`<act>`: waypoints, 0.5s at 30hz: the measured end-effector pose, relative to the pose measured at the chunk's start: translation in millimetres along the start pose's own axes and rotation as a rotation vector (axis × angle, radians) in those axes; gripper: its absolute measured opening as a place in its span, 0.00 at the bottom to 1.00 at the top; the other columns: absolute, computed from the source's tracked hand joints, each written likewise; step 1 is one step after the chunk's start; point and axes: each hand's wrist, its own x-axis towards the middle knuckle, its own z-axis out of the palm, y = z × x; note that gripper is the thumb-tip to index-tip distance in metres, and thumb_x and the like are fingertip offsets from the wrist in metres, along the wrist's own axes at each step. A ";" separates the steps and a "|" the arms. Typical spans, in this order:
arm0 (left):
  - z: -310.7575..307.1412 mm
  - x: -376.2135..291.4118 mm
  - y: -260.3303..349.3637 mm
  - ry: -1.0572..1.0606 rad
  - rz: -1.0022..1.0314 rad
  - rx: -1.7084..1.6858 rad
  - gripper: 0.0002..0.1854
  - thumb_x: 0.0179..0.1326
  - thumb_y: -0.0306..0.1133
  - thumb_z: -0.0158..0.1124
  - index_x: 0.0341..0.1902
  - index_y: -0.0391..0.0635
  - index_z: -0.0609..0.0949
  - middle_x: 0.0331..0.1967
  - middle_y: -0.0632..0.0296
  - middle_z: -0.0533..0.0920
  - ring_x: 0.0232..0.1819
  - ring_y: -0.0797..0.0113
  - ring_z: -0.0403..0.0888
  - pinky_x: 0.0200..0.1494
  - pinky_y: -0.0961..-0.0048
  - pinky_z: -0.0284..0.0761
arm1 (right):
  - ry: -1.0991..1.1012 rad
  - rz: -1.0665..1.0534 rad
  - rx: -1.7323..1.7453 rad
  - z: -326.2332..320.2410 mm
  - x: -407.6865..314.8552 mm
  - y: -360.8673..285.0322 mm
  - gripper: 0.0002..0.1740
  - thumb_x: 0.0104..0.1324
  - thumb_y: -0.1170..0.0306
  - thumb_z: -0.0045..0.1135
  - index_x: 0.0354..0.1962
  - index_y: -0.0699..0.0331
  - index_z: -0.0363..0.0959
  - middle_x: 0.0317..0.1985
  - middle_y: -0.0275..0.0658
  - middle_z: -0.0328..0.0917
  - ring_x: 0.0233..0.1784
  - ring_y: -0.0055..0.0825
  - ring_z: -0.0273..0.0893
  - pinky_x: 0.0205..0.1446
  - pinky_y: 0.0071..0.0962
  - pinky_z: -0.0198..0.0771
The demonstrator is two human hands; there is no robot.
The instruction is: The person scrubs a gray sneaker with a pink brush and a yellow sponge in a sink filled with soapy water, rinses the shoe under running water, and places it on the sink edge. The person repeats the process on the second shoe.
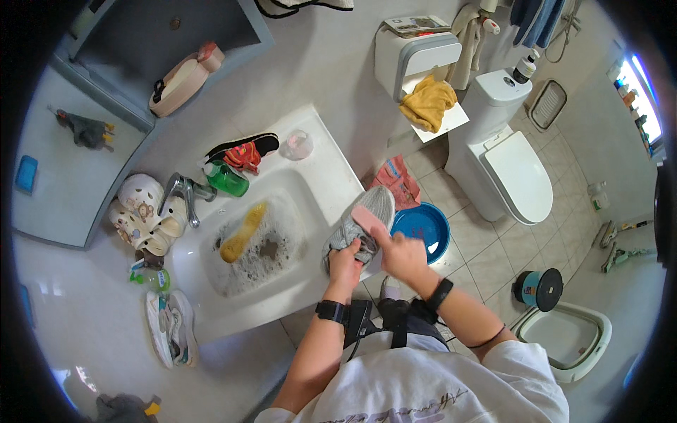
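Observation:
A grey knit shoe (385, 202) is held over the right front edge of the washbasin. My left hand (345, 264) grips it near the heel end, its thumb over the opening. In my right hand (403, 255) is a pink scrubbing brush (368, 218), laid against the shoe's upper. The brush's bristles are hidden from me. In the white basin (322, 185), a yellow insole (244, 232) lies in dark, foamy water. At the basin's back edge a green bottle (228, 180) leans beside a dark shoe sole (264, 144) and a red crumpled packet (242, 157).
A chrome faucet (182, 193) stands beside white clogs (145, 211). Left of the basin are a pump bottle (158, 279) and a pair of sneakers (170, 328). On the floor sits a blue bowl (436, 224) by a pink bag (400, 182). A toilet (518, 177) is farther right.

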 end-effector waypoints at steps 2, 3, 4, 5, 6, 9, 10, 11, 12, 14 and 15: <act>0.1 -0.7 1.1 -0.027 0.005 -0.010 0.15 0.62 0.19 0.57 0.53 0.37 0.76 0.48 0.57 0.80 0.46 0.62 0.79 0.48 0.65 0.77 | 0.021 0.015 -0.078 -2.3 2.9 5.1 0.22 0.52 0.68 0.54 0.48 0.46 0.70 0.22 0.41 0.75 0.18 0.37 0.77 0.16 0.37 0.69; -0.5 -1.1 1.8 -0.036 0.014 -0.009 0.15 0.62 0.19 0.57 0.53 0.37 0.76 0.48 0.57 0.80 0.46 0.62 0.79 0.48 0.64 0.77 | 0.029 0.070 -0.170 -1.7 5.4 7.0 0.22 0.53 0.68 0.55 0.48 0.46 0.70 0.22 0.41 0.75 0.18 0.36 0.77 0.17 0.37 0.70; -0.4 -1.1 1.7 -0.036 0.027 -0.012 0.15 0.62 0.19 0.57 0.53 0.36 0.76 0.48 0.57 0.80 0.47 0.62 0.79 0.48 0.64 0.77 | 0.142 0.121 -0.179 -1.2 6.0 6.4 0.21 0.54 0.67 0.55 0.47 0.46 0.70 0.22 0.41 0.76 0.18 0.37 0.77 0.16 0.36 0.69; -1.2 -1.3 1.6 -0.032 0.023 -0.008 0.15 0.62 0.19 0.57 0.53 0.36 0.76 0.48 0.56 0.80 0.47 0.62 0.79 0.48 0.64 0.77 | 0.212 0.182 -0.119 1.1 6.7 5.4 0.20 0.53 0.68 0.55 0.46 0.47 0.70 0.21 0.41 0.75 0.18 0.37 0.77 0.16 0.36 0.69; -1.5 -1.0 1.3 -0.020 0.026 -0.008 0.15 0.62 0.19 0.57 0.53 0.36 0.76 0.48 0.56 0.80 0.47 0.61 0.79 0.48 0.64 0.77 | 0.154 0.150 -0.078 4.4 3.3 0.6 0.20 0.53 0.68 0.55 0.46 0.46 0.70 0.21 0.41 0.75 0.18 0.38 0.77 0.17 0.37 0.68; -2.9 0.5 -0.1 -0.031 0.027 -0.017 0.15 0.63 0.20 0.58 0.53 0.36 0.76 0.48 0.56 0.80 0.46 0.61 0.79 0.47 0.64 0.77 | -0.045 0.087 0.084 11.5 -6.3 -4.9 0.22 0.53 0.69 0.56 0.48 0.44 0.72 0.20 0.41 0.74 0.20 0.40 0.77 0.18 0.40 0.68; -3.0 1.0 -0.2 -0.029 0.036 -0.021 0.15 0.63 0.20 0.58 0.53 0.36 0.76 0.48 0.56 0.80 0.46 0.61 0.80 0.47 0.64 0.78 | 0.034 0.131 0.066 12.9 -8.7 -2.4 0.21 0.53 0.68 0.56 0.47 0.44 0.72 0.21 0.40 0.75 0.19 0.40 0.77 0.18 0.40 0.68; -3.2 1.4 -0.2 -0.030 0.031 -0.032 0.14 0.63 0.21 0.58 0.53 0.36 0.76 0.47 0.57 0.80 0.45 0.62 0.80 0.46 0.65 0.78 | -0.010 0.205 0.044 12.9 -13.3 -0.3 0.20 0.54 0.68 0.57 0.47 0.43 0.72 0.21 0.40 0.75 0.19 0.40 0.76 0.18 0.40 0.68; -2.8 1.4 0.1 -0.023 0.039 -0.043 0.14 0.64 0.22 0.58 0.52 0.36 0.76 0.47 0.57 0.80 0.45 0.62 0.80 0.46 0.65 0.78 | 0.116 0.222 -0.016 12.6 -15.0 5.2 0.19 0.54 0.67 0.57 0.46 0.43 0.72 0.20 0.39 0.74 0.19 0.40 0.76 0.19 0.40 0.68; 0.0 0.4 3.1 -0.001 -0.002 -0.064 0.13 0.65 0.24 0.57 0.52 0.36 0.75 0.47 0.58 0.80 0.44 0.63 0.80 0.45 0.66 0.78 | 0.230 0.321 0.145 8.4 -20.3 17.2 0.14 0.59 0.67 0.56 0.45 0.47 0.72 0.19 0.42 0.75 0.22 0.43 0.77 0.23 0.42 0.69; 2.0 -1.1 6.2 0.019 -0.047 -0.077 0.13 0.66 0.25 0.56 0.53 0.37 0.75 0.46 0.58 0.80 0.44 0.64 0.80 0.45 0.66 0.78 | 0.345 0.387 0.204 5.3 -23.8 22.4 0.12 0.62 0.67 0.55 0.44 0.49 0.71 0.19 0.43 0.76 0.23 0.44 0.77 0.24 0.43 0.68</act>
